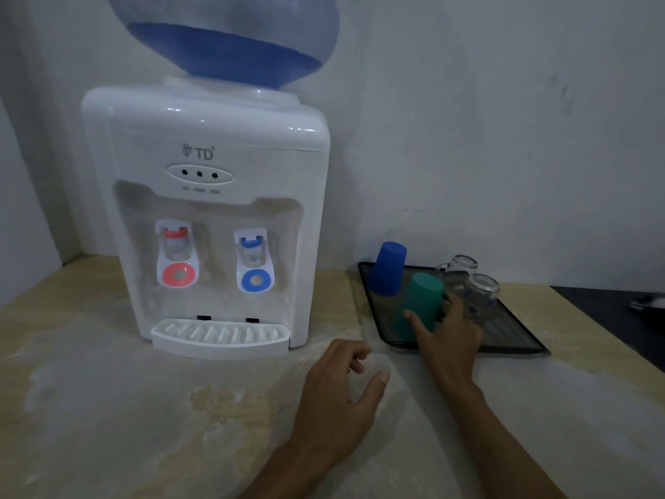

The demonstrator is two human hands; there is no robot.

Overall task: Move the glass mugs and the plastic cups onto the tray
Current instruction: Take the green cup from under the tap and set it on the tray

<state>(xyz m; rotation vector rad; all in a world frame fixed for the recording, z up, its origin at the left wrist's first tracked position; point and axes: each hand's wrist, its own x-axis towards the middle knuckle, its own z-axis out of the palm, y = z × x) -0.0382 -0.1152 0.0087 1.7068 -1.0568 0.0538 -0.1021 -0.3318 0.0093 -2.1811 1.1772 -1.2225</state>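
Observation:
A dark tray lies on the counter to the right of the dispenser. On it a blue plastic cup stands upside down at the back left. Two glass mugs stand upside down too, one at the back and one nearer the middle. A green plastic cup, also upside down, sits at the tray's front left with my right hand wrapped around its lower part. My left hand hovers over the counter in front of the tray, fingers loosely curled, holding nothing.
A white water dispenser with a blue bottle on top stands at the left, its drip tray jutting forward. The wall runs close behind. A dark surface adjoins the counter at the far right.

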